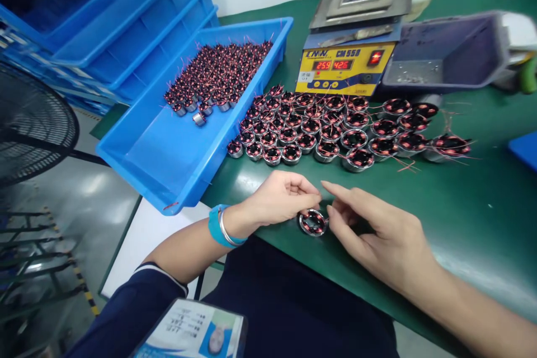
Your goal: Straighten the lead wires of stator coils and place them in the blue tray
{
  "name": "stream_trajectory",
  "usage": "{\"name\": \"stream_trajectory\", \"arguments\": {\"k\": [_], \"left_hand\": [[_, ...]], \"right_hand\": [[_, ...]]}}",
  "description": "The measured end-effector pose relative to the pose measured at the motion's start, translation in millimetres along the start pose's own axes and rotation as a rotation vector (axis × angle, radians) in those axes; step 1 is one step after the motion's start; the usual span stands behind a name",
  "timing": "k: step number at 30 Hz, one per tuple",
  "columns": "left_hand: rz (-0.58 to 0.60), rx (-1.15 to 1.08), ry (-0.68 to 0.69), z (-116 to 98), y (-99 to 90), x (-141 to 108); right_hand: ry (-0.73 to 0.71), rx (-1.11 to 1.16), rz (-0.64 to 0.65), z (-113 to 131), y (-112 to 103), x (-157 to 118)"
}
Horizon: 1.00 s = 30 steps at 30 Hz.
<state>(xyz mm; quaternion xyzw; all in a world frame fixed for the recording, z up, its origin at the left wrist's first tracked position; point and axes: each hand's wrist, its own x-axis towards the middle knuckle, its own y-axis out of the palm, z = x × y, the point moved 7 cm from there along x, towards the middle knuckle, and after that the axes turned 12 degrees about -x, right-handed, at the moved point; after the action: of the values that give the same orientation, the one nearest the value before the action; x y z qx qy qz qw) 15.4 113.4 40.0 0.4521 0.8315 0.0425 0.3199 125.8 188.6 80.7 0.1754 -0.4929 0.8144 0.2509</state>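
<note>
A small motor stator (301,224), a metal ring with copper windings, is near the table's front edge with its face tilted toward me. My left hand (283,196) is closed, thumb and fingertips pinched at the stator's upper edge; the fingers partly hide the contact. Just to the right, my right hand (377,235) has its index finger stretched out and its thumb apart from it. The right thumb tip is close to the stator's right side, where a thin copper wire end shows. The other right fingers are curled and partly hidden.
Behind my hands stand rows of similar stators (287,135) on the green table (474,212). A blue tray (142,145) full of smaller wound parts is at left. Farther back are a yellow heater unit (344,70) with red digits and a grey bin (457,47).
</note>
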Motion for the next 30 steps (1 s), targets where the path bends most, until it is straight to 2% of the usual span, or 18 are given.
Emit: {"name": "stream_trajectory", "arguments": {"k": [5,9,13,16,20,24,27,30], "left_hand": [[0.046,-0.002,0.018,0,1.4,0],[0.093,0.034,0.009,3,1.8,2],[0.093,0.019,0.022,8,-0.8,4],[0.089,-0.012,0.088,9,-3.9,4],[0.190,-0.012,0.149,9,-3.1,1],[0.289,0.025,0.100,10,-1.6,-1],[0.293,0.026,0.058,11,-2.9,1],[0.294,0.013,0.049,11,-2.7,2]], "right_hand": [[0.061,0.055,0.041,-4,3,5],[0.005,0.137,0.075,3,3,11],[-0.047,0.084,0.050,6,-3,9],[-0.035,0.018,0.020,2,-7,6],[0.023,-0.009,0.040,-6,-4,7],[0.037,-0.009,0.049,-9,-2,8],[-0.050,-0.068,0.031,-4,-5,9],[-0.240,-0.187,0.038,9,-7,9]]}}
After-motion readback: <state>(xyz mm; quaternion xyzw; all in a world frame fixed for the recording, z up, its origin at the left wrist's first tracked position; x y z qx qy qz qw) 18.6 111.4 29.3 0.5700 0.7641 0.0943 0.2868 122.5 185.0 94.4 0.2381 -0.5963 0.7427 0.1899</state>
